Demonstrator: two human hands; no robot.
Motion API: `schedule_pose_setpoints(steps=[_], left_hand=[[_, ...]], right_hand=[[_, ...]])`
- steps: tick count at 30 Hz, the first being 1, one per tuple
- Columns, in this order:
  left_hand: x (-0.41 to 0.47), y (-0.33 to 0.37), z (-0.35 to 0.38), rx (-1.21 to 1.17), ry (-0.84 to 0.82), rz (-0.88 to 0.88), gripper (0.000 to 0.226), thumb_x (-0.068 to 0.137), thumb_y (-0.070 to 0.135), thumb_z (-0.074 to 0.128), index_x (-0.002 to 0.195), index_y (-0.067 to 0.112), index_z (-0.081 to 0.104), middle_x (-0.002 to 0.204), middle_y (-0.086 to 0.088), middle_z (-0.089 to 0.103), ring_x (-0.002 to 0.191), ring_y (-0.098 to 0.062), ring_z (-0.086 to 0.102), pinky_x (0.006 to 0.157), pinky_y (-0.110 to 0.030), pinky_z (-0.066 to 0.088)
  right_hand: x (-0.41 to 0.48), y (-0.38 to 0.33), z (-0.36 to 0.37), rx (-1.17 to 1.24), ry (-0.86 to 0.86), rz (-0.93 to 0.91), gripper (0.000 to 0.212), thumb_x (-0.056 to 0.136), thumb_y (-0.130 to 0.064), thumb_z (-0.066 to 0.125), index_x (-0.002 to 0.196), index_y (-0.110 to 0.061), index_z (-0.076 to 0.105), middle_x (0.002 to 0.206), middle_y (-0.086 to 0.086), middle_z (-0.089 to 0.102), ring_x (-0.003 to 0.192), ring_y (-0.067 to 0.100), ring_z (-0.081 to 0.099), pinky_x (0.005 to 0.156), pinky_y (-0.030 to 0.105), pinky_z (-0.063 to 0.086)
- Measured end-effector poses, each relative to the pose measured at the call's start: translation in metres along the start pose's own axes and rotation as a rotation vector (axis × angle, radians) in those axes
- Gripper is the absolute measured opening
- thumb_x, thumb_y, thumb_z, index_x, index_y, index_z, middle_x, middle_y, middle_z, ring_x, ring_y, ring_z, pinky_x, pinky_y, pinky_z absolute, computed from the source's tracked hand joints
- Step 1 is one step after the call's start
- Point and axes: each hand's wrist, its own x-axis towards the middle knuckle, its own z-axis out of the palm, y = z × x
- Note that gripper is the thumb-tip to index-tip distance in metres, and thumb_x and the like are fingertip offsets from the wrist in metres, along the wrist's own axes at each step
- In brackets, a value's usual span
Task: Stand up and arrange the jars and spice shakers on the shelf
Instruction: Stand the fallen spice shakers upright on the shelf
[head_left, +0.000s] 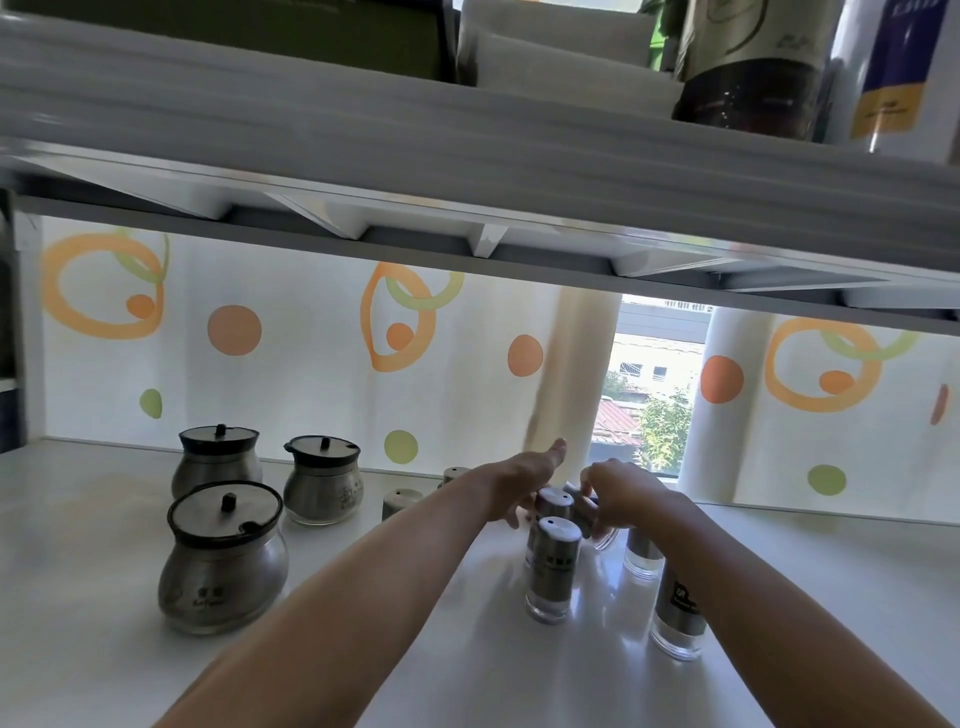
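Fingers (592, 480) of the right hand (628, 493) curl round a tipped shaker (586, 506) at the back of the white shelf (104, 623). The left hand (524, 480) is spread, thumb stretched forward and fingers dipping just beside the cap of the rear shaker (553, 504); whether they touch it cannot be told. The front shaker (553, 569) stands upright just before it, and two more shakers (678, 618) stand under the right forearm. Three lidded jars (223, 556) stand upright to the left. Behind hangs a curtain (291, 338) with orange and green circles; a gap in it shows rooftops and a tree. On the upper shelf (467, 176) stands a dark bottle (753, 62). Labels on jars and shakers are too small to read.
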Motion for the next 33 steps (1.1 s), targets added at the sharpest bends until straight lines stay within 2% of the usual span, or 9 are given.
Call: schedule_pose_setpoints(steps=[5,9,14,18,22,27,30,31,33], left_hand=[[0.001,0.007,0.003,-0.011,0.064,0.099,0.068,0.097,0.055,0.017,0.148,0.011,0.025,0.148,-0.015,0.039,0.136,-0.029,0.037,0.114,-0.041,0.025],[-0.005,0.012,0.008,0.070,0.110,0.213,0.060,0.101,0.044,0.017,0.143,0.003,0.032,0.136,-0.022,0.050,0.128,-0.031,0.046,0.110,-0.039,0.030],[-0.004,0.016,0.012,0.195,0.058,0.260,0.061,0.100,0.045,0.020,0.142,0.002,0.035,0.130,-0.024,0.056,0.123,-0.035,0.051,0.103,-0.040,0.039],[-0.007,0.022,0.015,0.293,0.018,0.283,0.059,0.100,0.043,0.022,0.141,0.004,0.037,0.131,-0.021,0.056,0.124,-0.033,0.051,0.092,-0.032,0.041],[-0.009,0.024,0.019,0.385,0.006,0.314,0.058,0.100,0.043,0.023,0.141,0.005,0.039,0.130,-0.020,0.058,0.125,-0.033,0.050,0.102,-0.039,0.040],[-0.011,0.025,0.018,0.408,0.029,0.339,0.061,0.100,0.045,0.021,0.141,0.004,0.038,0.130,-0.021,0.057,0.123,-0.033,0.052,0.104,-0.041,0.038],[-0.011,0.025,0.008,0.296,0.142,0.378,0.062,0.099,0.046,0.020,0.128,0.000,0.050,0.125,-0.022,0.057,0.117,-0.033,0.053,0.105,-0.038,0.037],[-0.008,0.024,0.004,0.267,0.185,0.373,0.062,0.099,0.047,0.020,0.124,0.001,0.053,0.126,-0.021,0.056,0.118,-0.032,0.051,0.108,-0.039,0.035],[-0.005,0.022,-0.006,0.217,0.244,0.338,0.065,0.099,0.048,0.019,0.132,0.001,0.050,0.138,-0.018,0.049,0.127,-0.029,0.046,0.110,-0.037,0.031]], right_hand=[[-0.002,0.002,0.000,0.084,0.013,0.010,0.061,0.064,-0.029,0.082,0.118,-0.017,0.056,0.115,0.006,0.061,0.099,0.023,0.060,0.087,0.036,0.053],[-0.004,0.007,0.000,0.163,-0.006,0.028,0.063,0.058,-0.028,0.085,0.113,-0.016,0.056,0.111,0.005,0.063,0.096,0.023,0.060,0.087,0.039,0.053],[-0.006,0.013,-0.002,0.187,-0.044,0.052,0.060,0.058,-0.033,0.085,0.108,-0.016,0.057,0.103,0.004,0.061,0.093,0.022,0.060,0.085,0.037,0.053],[-0.008,0.015,-0.006,0.212,-0.082,0.070,0.052,0.060,-0.035,0.084,0.102,-0.015,0.060,0.087,-0.001,0.061,0.080,0.019,0.061,0.077,0.033,0.053],[-0.007,0.018,-0.002,0.283,-0.133,0.055,0.050,0.063,-0.032,0.083,0.103,-0.012,0.063,0.085,0.001,0.063,0.068,0.015,0.061,0.062,0.025,0.052],[-0.005,0.024,-0.002,0.284,-0.139,0.025,0.057,0.063,-0.039,0.082,0.111,-0.016,0.060,0.099,0.001,0.061,0.087,0.019,0.061,0.077,0.030,0.052],[-0.001,0.031,-0.015,0.247,-0.163,-0.040,0.055,0.067,-0.049,0.076,0.113,-0.022,0.061,0.118,0.001,0.060,0.105,0.019,0.056,0.095,0.037,0.048],[-0.002,0.033,-0.021,0.250,-0.176,-0.065,0.052,0.070,-0.050,0.073,0.112,-0.022,0.062,0.121,0.001,0.060,0.108,0.019,0.055,0.099,0.039,0.046],[-0.001,0.038,-0.033,0.310,-0.191,-0.100,0.049,0.078,-0.053,0.063,0.110,-0.015,0.065,0.118,0.004,0.063,0.108,0.020,0.057,0.102,0.039,0.044]])
